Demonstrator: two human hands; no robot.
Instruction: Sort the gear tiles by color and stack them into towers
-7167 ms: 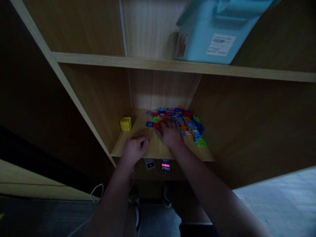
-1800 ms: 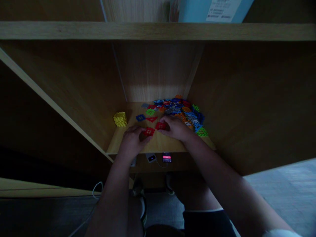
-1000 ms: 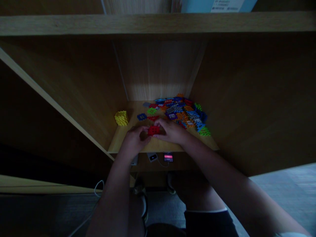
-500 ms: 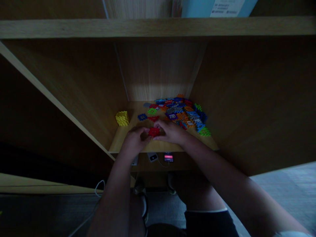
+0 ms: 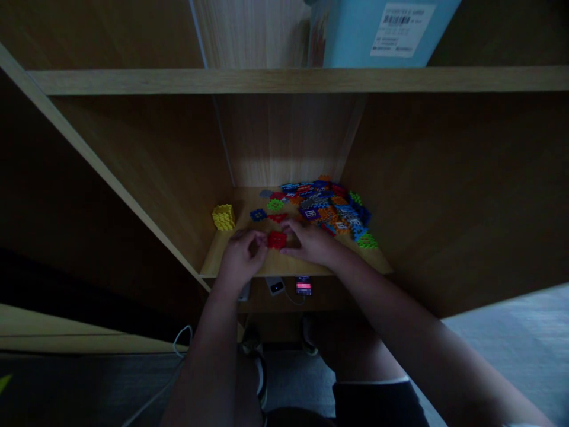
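Note:
A red interlocking plastic building piece (image 5: 277, 240) lies flat near the front of the wooden shelf (image 5: 320, 268), between my hands. My left hand (image 5: 243, 252) has thumb and fingertips closed at its left edge. On the other side, my right hand (image 5: 309, 242) curves around the piece with thumb and forefinger apart. Just behind sits a red triangular piece (image 5: 278, 218), with a blue piece (image 5: 258, 214) and a green piece (image 5: 275, 204) beyond. To the left stands a yellow stack of pieces (image 5: 223, 217).
A mixed heap of coloured building pieces (image 5: 329, 207) fills the back right of the shelf. Cabinet walls close in both sides. Overhead, an upper shelf (image 5: 275, 82) carries a light-blue box (image 5: 347, 35). A phone (image 5: 304, 286) and a small device (image 5: 276, 286) lie on the lower level.
My right thumb and forefinger have spread slightly away from the red piece. My left fingers stay near its left edge. The view has tilted up a little, showing more of the blue box.

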